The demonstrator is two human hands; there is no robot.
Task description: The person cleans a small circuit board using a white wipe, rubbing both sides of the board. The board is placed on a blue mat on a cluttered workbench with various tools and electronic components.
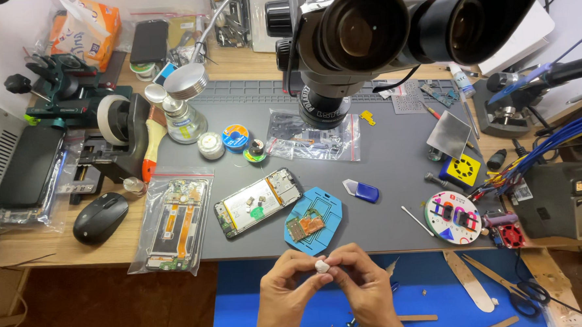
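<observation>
Below the worktop [396, 178] edge: left hand [287, 294] and right hand [365, 288] pinched together on small white lump [322, 266], kneading stage; circuit board [305, 225] nearest.

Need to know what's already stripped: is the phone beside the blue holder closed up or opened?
Opened. The phone lies flat on the grey mat with its back off, showing battery and boards inside.

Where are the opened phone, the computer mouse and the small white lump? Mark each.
opened phone [258, 202], head view, middle of its exposed inside.
computer mouse [100, 217], head view, top shell.
small white lump [322, 266], head view, its visible top.
</observation>
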